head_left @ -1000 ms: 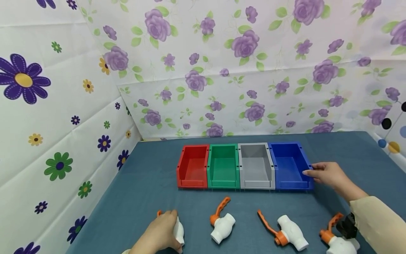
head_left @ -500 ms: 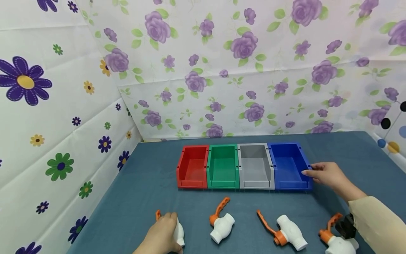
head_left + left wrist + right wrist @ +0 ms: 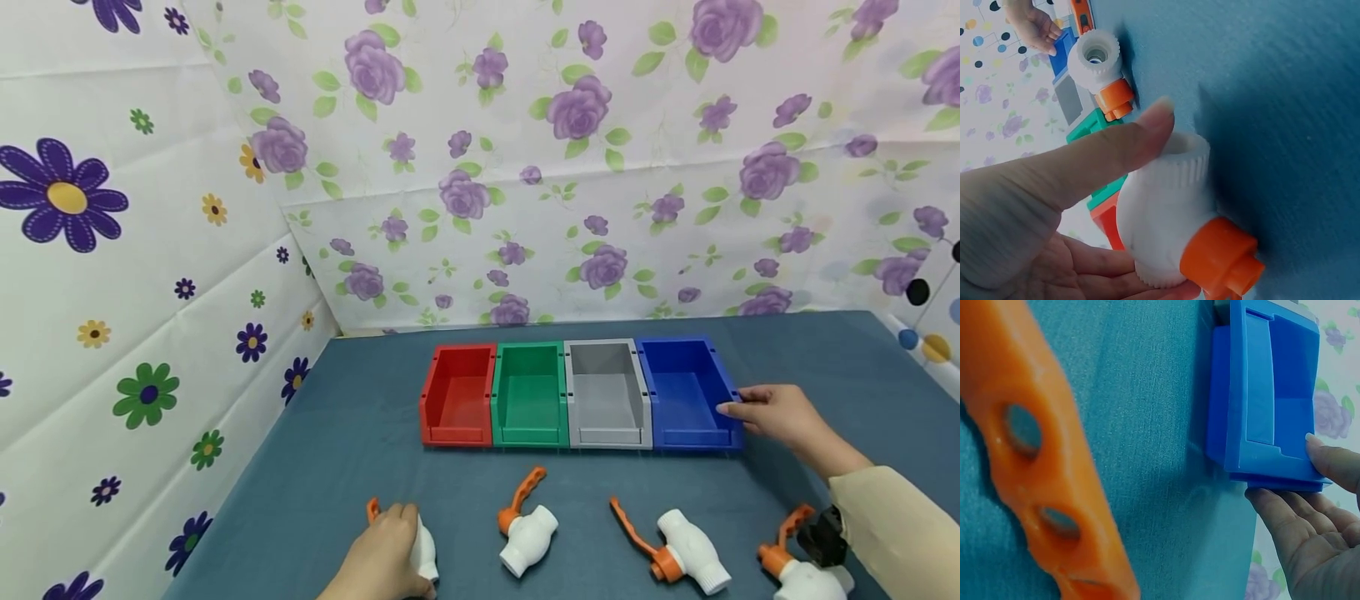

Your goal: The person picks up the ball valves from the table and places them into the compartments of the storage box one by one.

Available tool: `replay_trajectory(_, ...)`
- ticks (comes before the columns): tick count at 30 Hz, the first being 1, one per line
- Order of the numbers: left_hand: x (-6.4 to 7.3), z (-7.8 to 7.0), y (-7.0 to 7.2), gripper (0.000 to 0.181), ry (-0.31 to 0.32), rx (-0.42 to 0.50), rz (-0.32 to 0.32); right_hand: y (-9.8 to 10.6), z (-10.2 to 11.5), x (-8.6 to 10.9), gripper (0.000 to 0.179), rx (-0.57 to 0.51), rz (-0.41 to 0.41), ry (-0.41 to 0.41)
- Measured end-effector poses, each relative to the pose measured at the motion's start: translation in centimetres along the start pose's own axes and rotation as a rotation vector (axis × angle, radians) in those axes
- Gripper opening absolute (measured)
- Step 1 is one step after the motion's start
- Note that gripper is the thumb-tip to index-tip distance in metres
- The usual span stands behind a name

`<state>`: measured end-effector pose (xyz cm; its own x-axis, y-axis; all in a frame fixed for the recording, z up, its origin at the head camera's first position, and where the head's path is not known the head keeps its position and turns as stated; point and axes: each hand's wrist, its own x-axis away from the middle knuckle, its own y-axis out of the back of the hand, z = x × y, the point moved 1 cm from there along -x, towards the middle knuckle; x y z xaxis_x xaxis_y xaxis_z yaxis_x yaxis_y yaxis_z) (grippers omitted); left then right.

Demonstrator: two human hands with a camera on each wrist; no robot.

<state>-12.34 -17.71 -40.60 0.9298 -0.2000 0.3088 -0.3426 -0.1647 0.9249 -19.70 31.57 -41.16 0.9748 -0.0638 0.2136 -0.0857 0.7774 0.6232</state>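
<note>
At the front left of the table, my left hand (image 3: 382, 554) grips a white ball valve (image 3: 1163, 212) with an orange handle. The thumb lies over one threaded end and the fingers curl round the far side. My right hand (image 3: 783, 421) pinches the right wall of the blue bin (image 3: 686, 400), thumb inside and fingers outside, as the right wrist view also shows. That bin stands at the right end of a row with a grey bin (image 3: 607, 400), a green bin (image 3: 528, 400) and a red bin (image 3: 457, 400).
More white ball valves lie in front of the bins: one near the middle (image 3: 528, 537), one right of it (image 3: 690, 550), and one under the right forearm (image 3: 810, 579). An orange handle (image 3: 1054, 456) looms close in the right wrist view. Flowered sheets hang behind and at left.
Both hands keep their places, the left on the ball valve and the right on the blue bin. Only the head view shifts slightly.
</note>
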Motion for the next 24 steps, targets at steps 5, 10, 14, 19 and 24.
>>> replay_trajectory(5, 0.3, 0.1, -0.1, 0.079, -0.017, -0.038, -0.034, 0.0, 0.1, 0.0, 0.076, 0.004, -0.007, 0.001)
replay_trajectory(10, 0.5, -0.1, 0.0, 0.081, -0.050, -0.041, -0.055, -0.1, 0.0, 0.1, 0.076, 0.003, -0.006, 0.004)
replay_trajectory(14, 0.6, -0.6, 0.3, 0.085, -0.045, -0.026, -0.120, 0.0, -0.1, 0.0, 0.078, -0.001, -0.010, 0.004)
replay_trajectory(19, 0.8, -1.0, 0.6, 0.088, -0.039, -0.028, -0.220, -0.1, -0.1, 0.0, 0.077, -0.002, -0.017, 0.001)
replay_trajectory(24, 0.7, -1.2, 0.5, 0.086, -0.047, -0.065, -0.285, 0.0, 0.0, 0.1, 0.073, -0.001, -0.017, -0.004)
